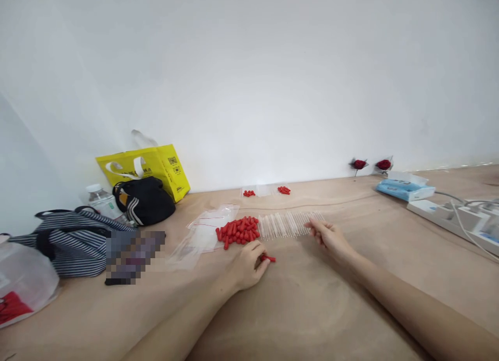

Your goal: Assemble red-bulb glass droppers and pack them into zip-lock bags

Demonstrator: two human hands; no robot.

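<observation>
My left hand (251,265) rests low over the table, thumb and fingers closed on a small red peg-like piece (270,258) that sticks out to the right. Just beyond it lies a heap of similar red pieces (238,230). Thin white sticks (283,225) are laid side by side in a row to the right of the heap. At the row's right end is my right hand (329,236), its thumb and fingertips pinched together by the last sticks. Whether a stick is between those fingers is too small to tell.
Clear plastic bags (210,223) lie left of the heap. Two small red clusters (284,190) rest on clear plastic near the wall. A yellow bag (175,169), black cap (152,202), bottle (103,202) and striped bag (81,241) crowd the left; tissues (405,188) and a power strip (432,215) stand right.
</observation>
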